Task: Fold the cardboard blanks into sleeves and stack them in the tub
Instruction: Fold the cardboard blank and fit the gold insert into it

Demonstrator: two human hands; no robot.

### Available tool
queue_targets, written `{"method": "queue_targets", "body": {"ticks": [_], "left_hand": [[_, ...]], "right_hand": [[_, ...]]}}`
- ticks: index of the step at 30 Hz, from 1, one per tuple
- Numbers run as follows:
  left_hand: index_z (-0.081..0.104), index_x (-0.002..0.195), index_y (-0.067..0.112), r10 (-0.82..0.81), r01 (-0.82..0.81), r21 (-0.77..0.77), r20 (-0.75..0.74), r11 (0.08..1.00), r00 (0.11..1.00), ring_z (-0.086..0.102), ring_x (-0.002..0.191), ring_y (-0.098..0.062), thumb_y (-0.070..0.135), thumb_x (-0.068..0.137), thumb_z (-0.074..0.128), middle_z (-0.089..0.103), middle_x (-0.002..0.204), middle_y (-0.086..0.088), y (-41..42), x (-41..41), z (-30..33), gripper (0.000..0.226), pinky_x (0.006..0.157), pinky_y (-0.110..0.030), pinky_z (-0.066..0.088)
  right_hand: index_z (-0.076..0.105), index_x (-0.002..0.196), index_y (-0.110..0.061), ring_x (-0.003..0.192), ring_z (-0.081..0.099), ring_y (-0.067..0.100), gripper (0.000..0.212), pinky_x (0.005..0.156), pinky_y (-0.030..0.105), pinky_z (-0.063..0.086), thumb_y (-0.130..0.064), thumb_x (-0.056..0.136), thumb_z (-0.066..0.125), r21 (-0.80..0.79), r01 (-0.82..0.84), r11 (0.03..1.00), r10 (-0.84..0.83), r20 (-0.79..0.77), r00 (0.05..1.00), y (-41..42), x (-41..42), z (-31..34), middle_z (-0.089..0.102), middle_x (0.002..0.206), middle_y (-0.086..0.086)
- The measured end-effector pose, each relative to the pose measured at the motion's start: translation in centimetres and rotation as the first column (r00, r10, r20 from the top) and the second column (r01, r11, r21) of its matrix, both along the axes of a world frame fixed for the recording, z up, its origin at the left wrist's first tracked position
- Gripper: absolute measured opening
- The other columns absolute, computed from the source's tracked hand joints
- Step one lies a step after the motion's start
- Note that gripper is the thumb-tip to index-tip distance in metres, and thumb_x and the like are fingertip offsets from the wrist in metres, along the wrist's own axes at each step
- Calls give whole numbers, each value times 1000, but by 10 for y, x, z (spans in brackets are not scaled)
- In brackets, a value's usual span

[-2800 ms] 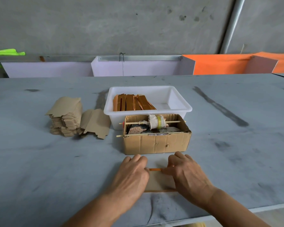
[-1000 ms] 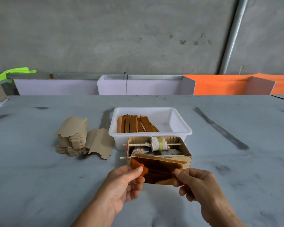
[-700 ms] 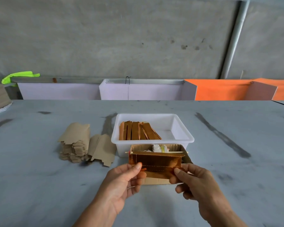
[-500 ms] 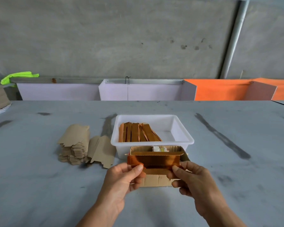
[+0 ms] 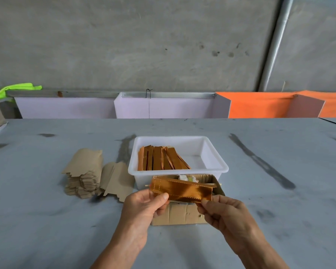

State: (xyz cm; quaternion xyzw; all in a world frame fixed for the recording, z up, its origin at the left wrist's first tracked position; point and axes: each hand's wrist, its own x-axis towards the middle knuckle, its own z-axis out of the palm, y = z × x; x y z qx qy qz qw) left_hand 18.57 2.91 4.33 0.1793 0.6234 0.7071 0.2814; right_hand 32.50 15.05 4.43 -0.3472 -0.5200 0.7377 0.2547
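While I watch from the head camera:
Left hand [image 5: 144,206]: pinching my gold sleeve [image 5: 181,191] at its left end.
Right hand [image 5: 227,216]: pinching its right end.
Tub [image 5: 213,152]: folded sleeves [image 5: 161,159] stacked at left.

There are no words, numbers, labels or signs to read anywhere here. The shiny gold card [image 5: 180,191] in the grip has only dotted lines on it. The brown box [image 5: 182,212] just behind the grip is plain, and so is the white tub [image 5: 217,162] past it.
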Motion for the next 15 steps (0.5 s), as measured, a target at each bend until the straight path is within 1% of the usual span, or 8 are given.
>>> {"method": "queue_targets", "body": {"ticks": [2,4,6,7,9,11,12,15], "left_hand": [[72,61,7,6,-6,1,-16,1000,1000,61,66,-22,1,79,70,70,67,-12,-1,-1,0,19,76,-39,53],[74,63,10,0,0,8,-15,1000,1000,61,68,-23,1,78,70,70,67,-11,-2,-1,-1,18,80,-42,52],[74,65,10,-17,17,7,-13,1000,1000,62,69,-24,2,78,71,70,68,-12,-2,0,-1,16,84,-45,51],[74,65,10,-26,26,6,-13,1000,1000,62,69,-24,1,78,70,70,68,-13,-2,1,-1,16,84,-45,51],[74,64,10,-29,29,7,-27,1000,999,61,66,-23,0,78,70,69,66,-13,-2,3,-2,17,82,-43,52],[72,62,7,-14,14,11,-50,1000,999,59,64,-22,-1,77,69,67,64,-12,-2,4,-3,18,77,-39,53],[71,62,7,-1,2,15,-59,1000,998,58,62,-21,-2,77,69,67,63,-12,-1,5,-4,18,74,-36,53],[70,66,7,45,-42,52,-69,998,997,56,55,-13,-4,78,68,64,57,-7,1,8,-6,16,59,-22,52]], "right_hand": [[70,62,-4,62,63,18,8,61,27,49,-9,64,76,42,-5,999,5,-1,1000,-3,-2,2,68,69,17],[70,60,-6,60,63,17,12,60,27,48,-15,56,77,66,1,998,-1,7,1000,-6,-2,4,68,67,15],[67,57,-8,60,62,17,11,59,27,48,-11,60,77,70,16,997,-17,13,1000,-4,-1,4,67,66,14],[66,54,-9,61,62,17,15,59,27,47,-7,65,77,73,21,997,-22,12,1000,-3,-1,3,67,66,14],[64,48,-13,60,63,16,27,60,27,47,-1,71,74,85,28,996,-30,20,999,0,0,1,66,63,11],[63,46,-14,59,64,14,32,60,27,46,0,72,73,111,37,993,-40,31,999,0,0,-1,66,61,8],[63,48,-13,58,65,14,30,59,27,46,1,72,73,128,47,991,-51,31,998,-1,-1,-1,66,60,8],[61,66,-5,56,67,15,17,57,26,44,5,72,73,172,92,981,-94,1,996,-3,-3,-2,67,62,10]]}}
